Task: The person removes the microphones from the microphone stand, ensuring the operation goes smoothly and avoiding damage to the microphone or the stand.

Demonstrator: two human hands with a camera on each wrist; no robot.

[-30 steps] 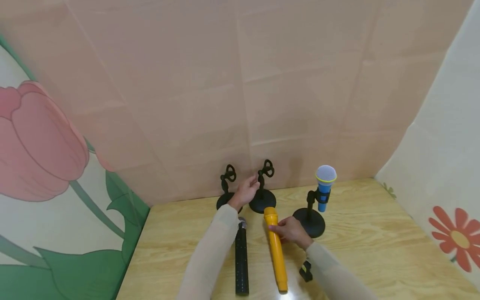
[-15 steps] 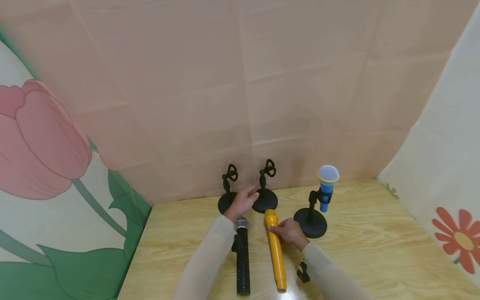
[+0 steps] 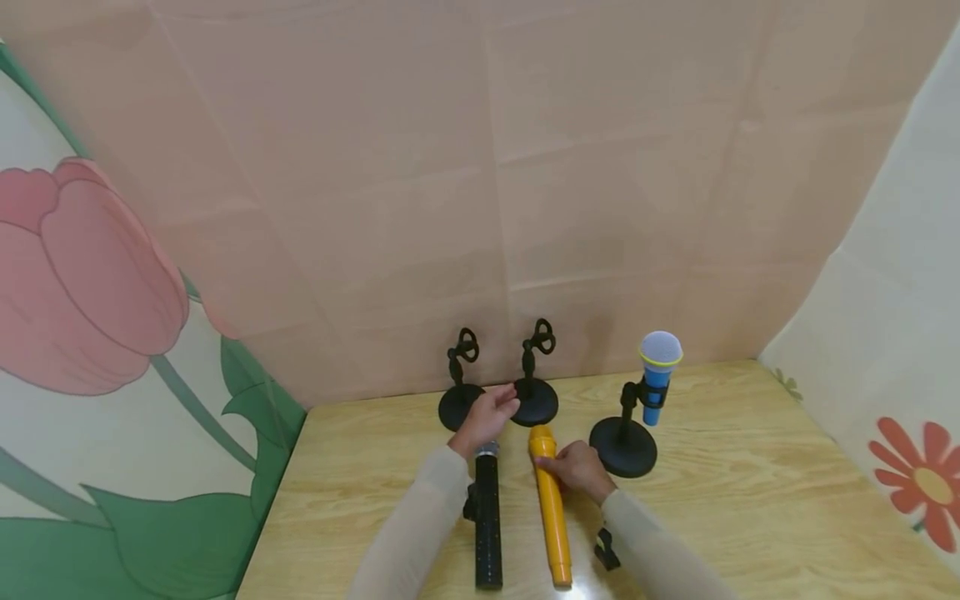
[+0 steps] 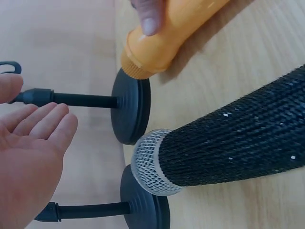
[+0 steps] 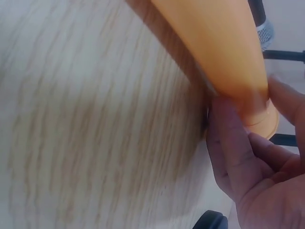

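Orange microphone pinched by right hand; left hand relaxed, empty.

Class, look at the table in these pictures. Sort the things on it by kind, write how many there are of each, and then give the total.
Microphones: 3, the black microphone, the orange microphone and the blue microphone.
Stands: 3, the left stand, the middle stand and the right stand.
Small black clips: 1, the clip beside the right sleeve.
Total: 7
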